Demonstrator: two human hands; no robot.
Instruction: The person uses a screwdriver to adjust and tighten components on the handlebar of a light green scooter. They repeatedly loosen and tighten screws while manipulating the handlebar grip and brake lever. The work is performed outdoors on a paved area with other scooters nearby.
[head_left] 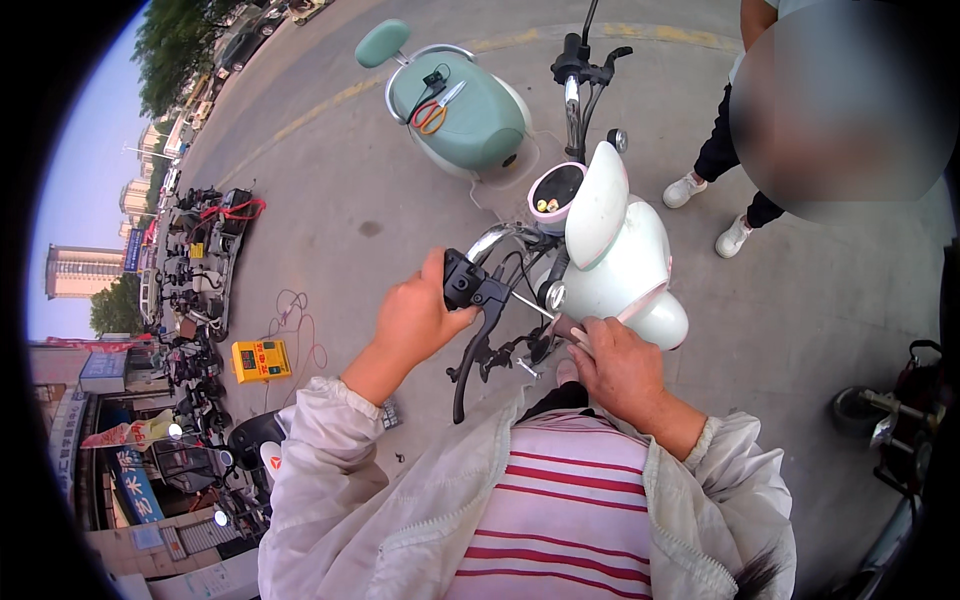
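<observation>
My left hand is closed around a black handlebar switch housing, with a black brake lever hanging just below it. My right hand grips the brown handle of a screwdriver. Its thin metal shaft runs up and left to the switch housing; the tip is hard to make out. Both hands are at the near end of a scooter's chrome handlebar. Beside them are the scooter's white front panels and a round pink-rimmed dash with small bits in it.
Orange-handled scissors and a small black part with a cable lie on the scooter's green seat. A yellow box with wires stands on the ground at left, near parked scooters. Another person stands at the far right.
</observation>
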